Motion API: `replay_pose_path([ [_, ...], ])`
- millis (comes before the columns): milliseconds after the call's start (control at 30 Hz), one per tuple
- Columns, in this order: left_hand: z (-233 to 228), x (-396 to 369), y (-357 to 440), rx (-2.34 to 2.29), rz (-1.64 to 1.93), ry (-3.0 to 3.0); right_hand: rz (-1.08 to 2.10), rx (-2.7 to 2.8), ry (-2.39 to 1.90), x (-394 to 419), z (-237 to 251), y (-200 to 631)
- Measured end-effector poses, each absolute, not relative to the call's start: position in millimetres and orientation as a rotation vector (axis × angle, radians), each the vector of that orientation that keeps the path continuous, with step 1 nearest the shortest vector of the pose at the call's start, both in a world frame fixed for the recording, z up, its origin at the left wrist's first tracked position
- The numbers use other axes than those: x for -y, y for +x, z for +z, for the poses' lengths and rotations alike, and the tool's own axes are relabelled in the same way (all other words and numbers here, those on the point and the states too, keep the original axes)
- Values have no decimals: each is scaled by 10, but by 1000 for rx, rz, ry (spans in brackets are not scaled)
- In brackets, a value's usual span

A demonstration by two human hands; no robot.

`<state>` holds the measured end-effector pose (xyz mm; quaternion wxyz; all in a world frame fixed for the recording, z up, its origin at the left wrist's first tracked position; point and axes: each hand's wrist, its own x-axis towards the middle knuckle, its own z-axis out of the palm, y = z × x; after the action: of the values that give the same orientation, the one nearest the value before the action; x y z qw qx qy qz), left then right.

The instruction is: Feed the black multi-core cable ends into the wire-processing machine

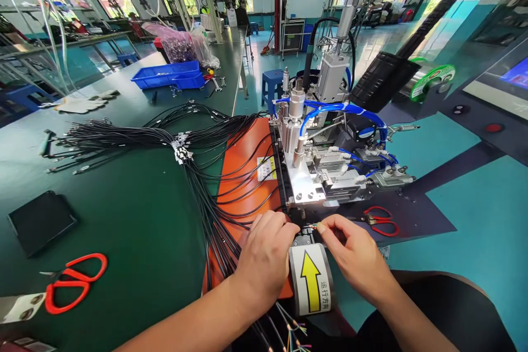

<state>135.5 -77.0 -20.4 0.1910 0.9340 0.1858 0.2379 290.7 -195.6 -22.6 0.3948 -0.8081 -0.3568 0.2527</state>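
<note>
My left hand is closed at the front edge of the machine, its thumb and forefinger pinching the end of a black cable that its fingers mostly hide. Thin coloured wires come out of that end, and my right hand pinches their tips from the other side. Both hands are over a small metal fixture on the machine's feed track. Just below it is a curved cover with a yellow arrow. More black cables run in a bundle beside my left hand, across an orange plate.
The machine with blue air hoses stands directly ahead. Red-handled scissors lie right of it, another pair of scissors on the green table. A blue bin, gloves and a black box are further left. A solder spool stands right.
</note>
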Motion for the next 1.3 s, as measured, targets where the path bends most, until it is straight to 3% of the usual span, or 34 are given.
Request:
replay_pose_path([
  [267, -219, 755, 1357, -511, 674, 2631, 798, 694, -1856, 1892, -293, 2859],
  [767, -95, 761, 1318, -562, 491, 2838, 693, 746, -1952, 1851, -339, 2727],
  [1067, -38, 774, 1306, -666, 182, 2663, 772, 635, -1870, 1907, -264, 2811],
  [1167, 10, 775, 1298, -643, 160, 2681, 580, 715, -2001, 2105, -73, 2651],
  [1300, 96, 767, 1303, -684, 41, 2742, 664, 1238, -1971, 2327, -16, 2213],
])
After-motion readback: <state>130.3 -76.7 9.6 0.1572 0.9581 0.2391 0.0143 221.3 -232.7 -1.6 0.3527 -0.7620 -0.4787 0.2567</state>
